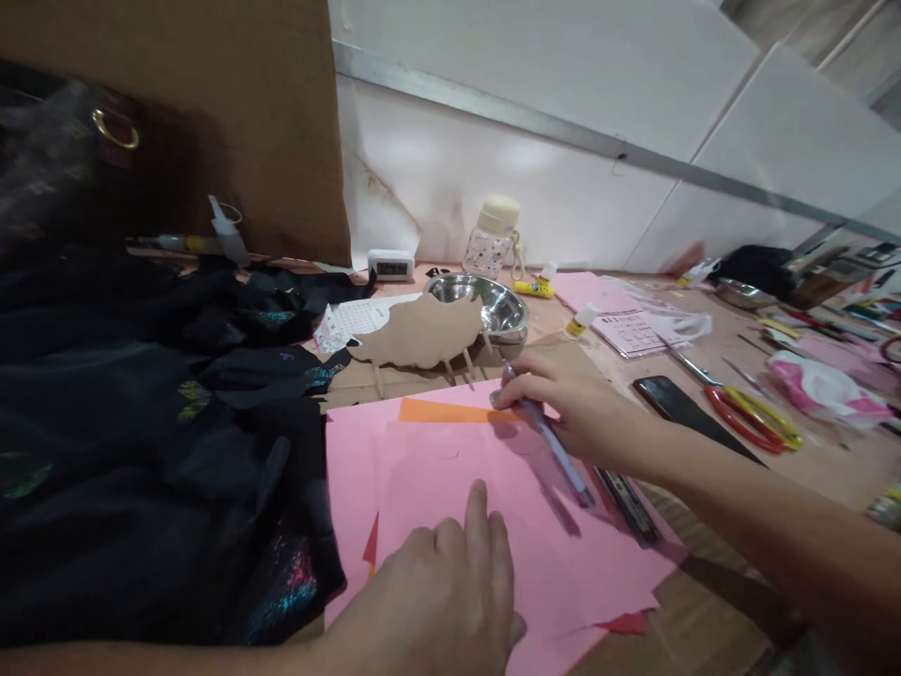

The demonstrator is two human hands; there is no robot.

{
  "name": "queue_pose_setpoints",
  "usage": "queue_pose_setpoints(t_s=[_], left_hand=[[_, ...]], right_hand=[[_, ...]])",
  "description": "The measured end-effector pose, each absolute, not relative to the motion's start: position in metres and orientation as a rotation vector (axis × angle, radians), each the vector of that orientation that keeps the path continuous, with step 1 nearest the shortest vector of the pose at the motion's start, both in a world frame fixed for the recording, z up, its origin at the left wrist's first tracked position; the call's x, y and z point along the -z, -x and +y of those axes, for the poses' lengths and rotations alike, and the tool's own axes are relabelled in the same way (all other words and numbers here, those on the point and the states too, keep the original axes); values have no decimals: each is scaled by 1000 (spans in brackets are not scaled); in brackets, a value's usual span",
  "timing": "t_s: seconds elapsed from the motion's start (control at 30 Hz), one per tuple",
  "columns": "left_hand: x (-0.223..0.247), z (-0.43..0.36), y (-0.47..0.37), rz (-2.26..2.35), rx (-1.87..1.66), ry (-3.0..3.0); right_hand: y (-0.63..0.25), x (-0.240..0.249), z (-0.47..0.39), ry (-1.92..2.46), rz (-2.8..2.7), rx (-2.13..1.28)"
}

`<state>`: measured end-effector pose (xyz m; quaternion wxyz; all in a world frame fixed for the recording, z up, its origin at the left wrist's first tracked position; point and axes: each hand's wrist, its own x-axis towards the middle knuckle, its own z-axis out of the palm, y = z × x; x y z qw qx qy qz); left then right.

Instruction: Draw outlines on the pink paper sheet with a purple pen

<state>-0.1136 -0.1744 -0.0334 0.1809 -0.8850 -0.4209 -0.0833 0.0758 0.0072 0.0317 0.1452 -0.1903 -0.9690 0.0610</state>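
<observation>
Layered pink paper sheets (422,479) lie in front of me, with an orange strip (440,411) showing near their far edge. My left hand (450,582) rests on the near part of the pink paper, index finger stretched out and nothing visible in its grasp. A light purple pen (559,457) is held in my right hand (549,399), its lower end slanting down toward the paper. That hand's fingertips are near the orange strip. Just beyond the sheets lies a brown cardboard cutout (422,330) with several thin sticks along its lower side.
Black fabric (141,469) covers the left side. Behind are a metal bowl (493,314), a bottle (491,235) and a small clock (391,265). To the right lie a black phone (662,392), scissors (753,413) and a craft knife (628,507).
</observation>
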Motion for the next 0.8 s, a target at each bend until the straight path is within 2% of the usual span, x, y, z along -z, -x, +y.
queue_pose_setpoints(t_s=[0.1, 0.33, 0.53, 0.8], left_hand=[[27, -171, 116, -1140, 202, 2577], [31, -170, 127, -1124, 233, 2691], [28, -171, 124, -1225, 88, 2807], [34, -176, 129, -1210, 280, 2608]], right_hand=[[-102, -24, 15, 689, -2693, -135], [-135, -5, -13, 1032, -2490, -480], [-141, -11, -32, 1053, -2427, -544], [-133, -14, -45, 1206, -2132, -1101]])
